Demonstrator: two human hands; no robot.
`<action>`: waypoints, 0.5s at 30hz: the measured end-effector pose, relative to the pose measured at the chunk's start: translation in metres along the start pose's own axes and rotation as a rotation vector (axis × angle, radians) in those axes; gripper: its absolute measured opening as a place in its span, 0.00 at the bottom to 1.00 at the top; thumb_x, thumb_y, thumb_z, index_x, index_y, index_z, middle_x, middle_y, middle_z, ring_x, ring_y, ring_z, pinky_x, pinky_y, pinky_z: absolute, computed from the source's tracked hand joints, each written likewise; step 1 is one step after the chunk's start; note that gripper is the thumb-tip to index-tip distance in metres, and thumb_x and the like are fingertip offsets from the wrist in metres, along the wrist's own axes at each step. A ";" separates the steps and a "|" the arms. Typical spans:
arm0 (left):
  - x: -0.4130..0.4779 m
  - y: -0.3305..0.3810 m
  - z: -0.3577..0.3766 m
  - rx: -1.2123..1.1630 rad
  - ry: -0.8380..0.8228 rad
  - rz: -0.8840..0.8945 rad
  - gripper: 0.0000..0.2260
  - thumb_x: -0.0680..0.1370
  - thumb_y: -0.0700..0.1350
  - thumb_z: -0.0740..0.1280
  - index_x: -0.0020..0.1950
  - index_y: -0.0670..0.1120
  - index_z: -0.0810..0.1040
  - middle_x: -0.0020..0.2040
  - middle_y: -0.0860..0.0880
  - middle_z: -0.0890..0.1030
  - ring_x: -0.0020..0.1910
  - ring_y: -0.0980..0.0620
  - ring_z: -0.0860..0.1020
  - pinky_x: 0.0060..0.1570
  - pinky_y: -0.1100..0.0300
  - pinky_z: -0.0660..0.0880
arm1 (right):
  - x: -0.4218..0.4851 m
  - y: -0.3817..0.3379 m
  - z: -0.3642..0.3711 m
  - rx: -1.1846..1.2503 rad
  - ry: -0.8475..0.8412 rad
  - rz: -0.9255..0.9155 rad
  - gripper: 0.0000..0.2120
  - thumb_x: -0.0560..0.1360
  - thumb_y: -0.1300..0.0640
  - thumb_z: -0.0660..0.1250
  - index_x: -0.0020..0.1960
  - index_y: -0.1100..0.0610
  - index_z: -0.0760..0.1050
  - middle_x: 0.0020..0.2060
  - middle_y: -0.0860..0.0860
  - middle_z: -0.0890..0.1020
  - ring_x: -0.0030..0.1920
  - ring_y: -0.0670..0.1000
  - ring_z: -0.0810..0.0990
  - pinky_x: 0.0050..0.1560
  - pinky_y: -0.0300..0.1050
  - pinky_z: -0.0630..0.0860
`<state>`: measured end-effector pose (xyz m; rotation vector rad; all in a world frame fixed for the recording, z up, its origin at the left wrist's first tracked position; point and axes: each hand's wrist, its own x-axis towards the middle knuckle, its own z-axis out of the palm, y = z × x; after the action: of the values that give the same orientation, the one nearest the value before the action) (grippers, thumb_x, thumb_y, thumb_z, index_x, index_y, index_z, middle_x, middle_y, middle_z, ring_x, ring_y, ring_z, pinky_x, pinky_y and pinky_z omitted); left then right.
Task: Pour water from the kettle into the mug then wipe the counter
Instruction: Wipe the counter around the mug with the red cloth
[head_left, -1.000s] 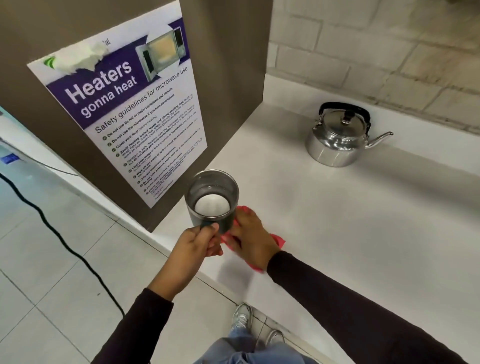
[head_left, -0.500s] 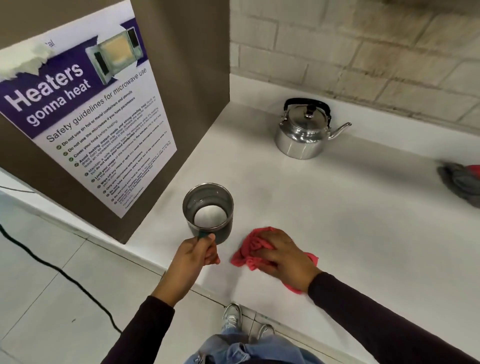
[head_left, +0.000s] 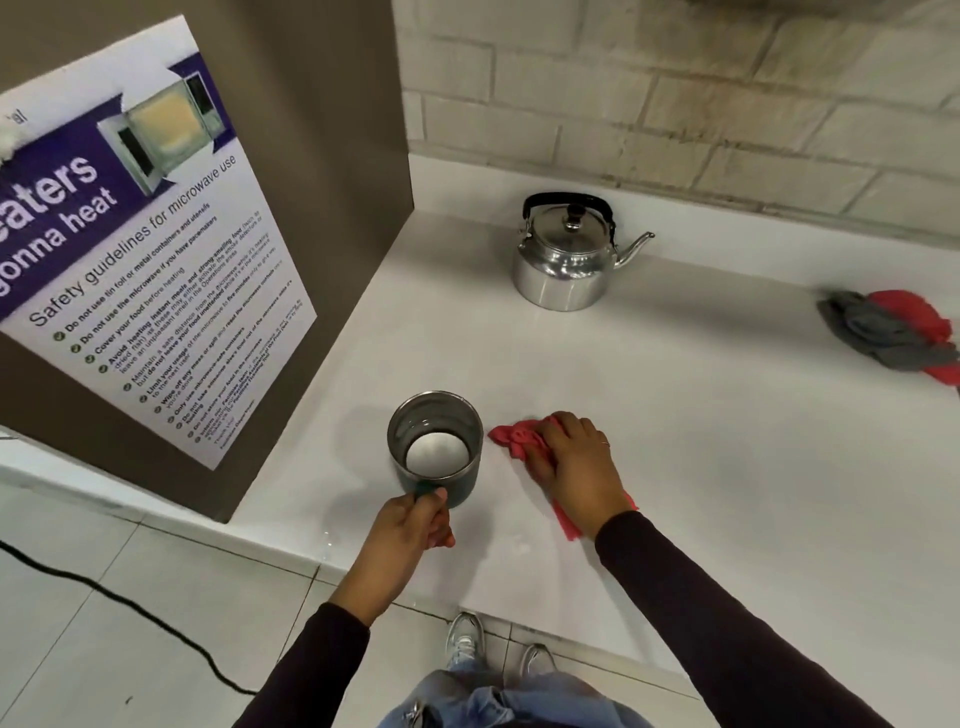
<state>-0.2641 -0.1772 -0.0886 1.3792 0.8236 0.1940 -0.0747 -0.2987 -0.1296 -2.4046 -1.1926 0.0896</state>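
Shared workplace pantry: microwave-use safety poster (head_left: 140, 270), kettle (head_left: 566, 260), white counter (head_left: 675, 415).

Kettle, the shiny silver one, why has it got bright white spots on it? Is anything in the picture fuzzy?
Head view: the round silver metal kettle reflects the room light, so glare patches sit on its lid and belly; head view: the bottom of the dark steel mug glares white too; head view: small print on the purple-and-white microwave poster is soft.

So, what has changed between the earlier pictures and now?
The right hand slid the pink cloth rightwards over the counter, away from the mug, and still presses flat on it. The left hand still grips the mug's handle. The kettle stays at the back.
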 end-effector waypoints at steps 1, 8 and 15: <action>0.000 -0.001 -0.001 0.001 -0.004 0.002 0.19 0.80 0.41 0.57 0.29 0.44 0.64 0.23 0.53 0.65 0.26 0.55 0.70 0.35 0.66 0.77 | -0.001 -0.001 -0.001 0.020 0.003 0.016 0.13 0.77 0.53 0.65 0.60 0.55 0.77 0.52 0.54 0.80 0.51 0.58 0.77 0.52 0.51 0.72; 0.000 -0.001 -0.011 -0.004 -0.095 0.003 0.21 0.80 0.45 0.59 0.27 0.46 0.73 0.25 0.49 0.76 0.30 0.54 0.78 0.38 0.65 0.78 | -0.013 -0.015 -0.010 0.150 0.075 0.078 0.12 0.76 0.53 0.66 0.57 0.55 0.78 0.50 0.53 0.80 0.49 0.55 0.77 0.51 0.53 0.74; -0.016 0.005 -0.038 0.264 0.334 0.330 0.16 0.77 0.55 0.61 0.34 0.52 0.80 0.34 0.54 0.82 0.31 0.57 0.78 0.35 0.71 0.74 | -0.026 -0.024 -0.022 0.162 0.100 0.100 0.11 0.75 0.53 0.67 0.56 0.55 0.79 0.50 0.52 0.80 0.48 0.55 0.77 0.50 0.52 0.75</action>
<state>-0.2973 -0.1556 -0.0766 1.7590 0.9142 0.6018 -0.1030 -0.3144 -0.1036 -2.2978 -0.9815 0.0927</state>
